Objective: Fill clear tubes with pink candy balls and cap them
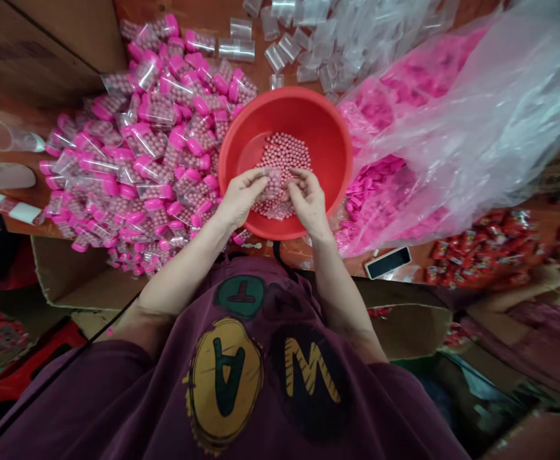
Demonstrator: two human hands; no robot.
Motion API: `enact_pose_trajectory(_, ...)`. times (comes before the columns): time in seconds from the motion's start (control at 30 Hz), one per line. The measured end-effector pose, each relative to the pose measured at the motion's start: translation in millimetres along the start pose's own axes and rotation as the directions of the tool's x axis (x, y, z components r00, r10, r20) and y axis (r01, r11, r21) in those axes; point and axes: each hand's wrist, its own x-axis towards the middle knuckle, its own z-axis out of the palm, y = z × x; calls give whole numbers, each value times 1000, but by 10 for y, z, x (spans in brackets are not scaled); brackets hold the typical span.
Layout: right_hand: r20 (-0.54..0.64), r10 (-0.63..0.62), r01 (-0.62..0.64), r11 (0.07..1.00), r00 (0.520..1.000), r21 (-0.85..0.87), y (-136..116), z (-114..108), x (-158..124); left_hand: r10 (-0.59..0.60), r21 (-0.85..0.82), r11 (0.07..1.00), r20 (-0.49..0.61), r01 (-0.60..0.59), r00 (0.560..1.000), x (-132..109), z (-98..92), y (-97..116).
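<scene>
A red plastic basin [325, 137] sits on the wooden table and holds a heap of small pink balls [284, 153]. Both my hands are inside it, over the balls. My left hand [241, 198] pinches a small clear container [273, 182] partly filled with pink balls. My right hand [308, 199] has its fingers closed at the same container's other side. Whether it holds balls is hidden by the fingers.
A big pile of filled clear containers with pink caps [145, 147] lies left of the basin. Empty clear containers [289, 38] lie behind it. A clear plastic bag of pink caps [418, 134] spreads to the right. A phone [387, 262] and red packets [481, 249] lie near the table edge.
</scene>
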Motion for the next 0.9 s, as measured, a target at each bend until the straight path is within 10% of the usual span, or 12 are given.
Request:
enact_pose_trajectory(0.23, -80, 334, -298, 677, 939, -673, 234, 35, 358, -108, -103, 989, -38, 104, 993, -26, -8, 83)
enact_pose_trajectory(0.43, 73, 267, -206, 864, 961, -459, 483, 231, 440, -104, -71, 993, -98, 97, 990, -2, 12, -12)
enact_pose_trajectory(0.67, -50, 57, -61, 996, 997, -70, 217, -49, 289, -88, 149, 983, -133, 108, 987, 217, 49, -243)
enact_pose_trajectory(0.9, 182, -243, 296, 877, 953, -379, -216, -226, 89, -65, 279, 957, -59, 79, 996, 345, 134, -356)
